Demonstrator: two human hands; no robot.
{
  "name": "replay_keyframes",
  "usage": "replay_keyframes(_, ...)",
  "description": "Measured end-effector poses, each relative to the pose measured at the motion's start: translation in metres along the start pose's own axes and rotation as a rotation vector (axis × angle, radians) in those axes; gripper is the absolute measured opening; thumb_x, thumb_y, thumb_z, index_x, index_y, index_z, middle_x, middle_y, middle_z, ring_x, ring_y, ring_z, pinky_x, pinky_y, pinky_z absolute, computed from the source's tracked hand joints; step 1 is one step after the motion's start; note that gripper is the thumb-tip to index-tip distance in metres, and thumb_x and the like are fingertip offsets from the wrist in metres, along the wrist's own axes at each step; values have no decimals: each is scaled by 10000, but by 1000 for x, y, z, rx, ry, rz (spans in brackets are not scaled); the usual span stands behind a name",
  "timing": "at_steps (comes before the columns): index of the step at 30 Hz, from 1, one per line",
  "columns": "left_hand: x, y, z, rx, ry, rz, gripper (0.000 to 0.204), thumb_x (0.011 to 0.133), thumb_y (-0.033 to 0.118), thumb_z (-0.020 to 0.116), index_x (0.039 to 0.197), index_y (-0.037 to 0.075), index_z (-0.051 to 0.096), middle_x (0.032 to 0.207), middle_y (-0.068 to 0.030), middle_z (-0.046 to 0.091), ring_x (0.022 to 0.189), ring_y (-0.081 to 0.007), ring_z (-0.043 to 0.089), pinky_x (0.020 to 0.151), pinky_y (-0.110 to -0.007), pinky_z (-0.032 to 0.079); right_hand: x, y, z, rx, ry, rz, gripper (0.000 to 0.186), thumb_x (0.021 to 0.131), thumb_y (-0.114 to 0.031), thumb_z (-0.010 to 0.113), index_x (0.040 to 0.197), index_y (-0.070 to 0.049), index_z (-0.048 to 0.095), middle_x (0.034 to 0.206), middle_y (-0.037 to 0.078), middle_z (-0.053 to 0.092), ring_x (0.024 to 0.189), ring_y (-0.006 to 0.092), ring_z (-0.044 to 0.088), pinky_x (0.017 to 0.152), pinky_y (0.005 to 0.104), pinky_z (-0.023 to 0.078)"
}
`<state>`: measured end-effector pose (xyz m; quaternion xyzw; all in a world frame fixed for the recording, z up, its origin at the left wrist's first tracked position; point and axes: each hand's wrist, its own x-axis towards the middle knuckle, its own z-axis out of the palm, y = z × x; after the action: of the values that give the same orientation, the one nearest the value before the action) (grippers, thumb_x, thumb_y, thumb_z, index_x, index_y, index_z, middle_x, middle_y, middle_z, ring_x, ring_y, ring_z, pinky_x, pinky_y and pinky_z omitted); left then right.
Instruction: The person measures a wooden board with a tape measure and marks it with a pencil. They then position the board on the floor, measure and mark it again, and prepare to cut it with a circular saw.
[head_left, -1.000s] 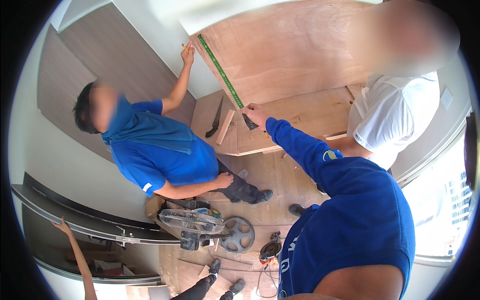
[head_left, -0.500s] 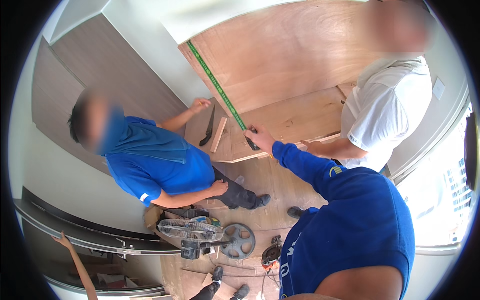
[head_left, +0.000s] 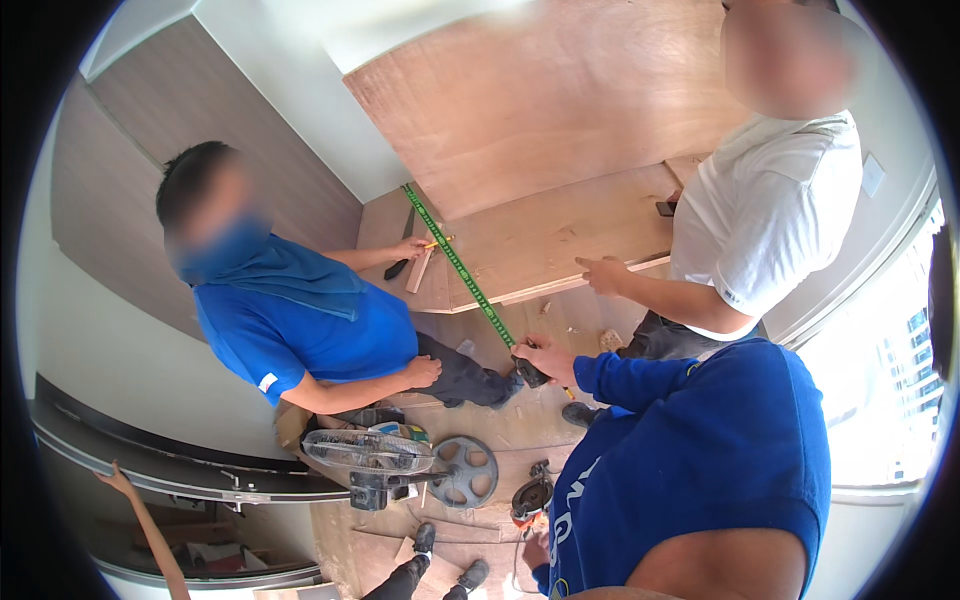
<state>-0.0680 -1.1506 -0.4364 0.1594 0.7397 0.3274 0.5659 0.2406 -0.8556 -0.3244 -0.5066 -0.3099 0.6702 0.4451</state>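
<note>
My right hand (head_left: 546,360) is closed round a tape measure (head_left: 530,371) with a black case. Its green blade (head_left: 458,262) runs up and left, over a low plywood surface (head_left: 560,245), to the lower left corner of a large plywood sheet (head_left: 560,100). A small yellow thing shows by my right wrist. My left hand (head_left: 536,551) is low beside my blue sweatshirt, largely hidden, its fingers unclear, nearest to an orange and black power tool (head_left: 530,502). A co-worker in blue holds a yellow pencil (head_left: 438,242) at the blade.
A co-worker in white (head_left: 770,220) points at the plywood. A handsaw (head_left: 397,269) and a wood strip (head_left: 420,270) lie on it at the left. A fan (head_left: 370,455) stands on the floor. Another person's forearm (head_left: 150,530) reaches a cabinet rail (head_left: 300,495) at lower left.
My right hand has drawn the tape measure down and toward me; the blade has left the big sheet's edge. The blue-shirted co-worker's hand has come to the blade. My left hand has come into view.
</note>
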Motion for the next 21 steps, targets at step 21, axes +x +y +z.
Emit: replay_keyframes(21, 34, 437, 281, -196, -347, 786, 270, 1110, 204, 550, 1113, -25, 692, 1022, -76, 717, 929, -131, 656, 828, -273, 520, 66, -122, 40, -183, 15, -806, 396, 1140, -356, 418, 1360, -32, 475, 1047, 215, 680, 904, 373, 712, 772, 453, 535)
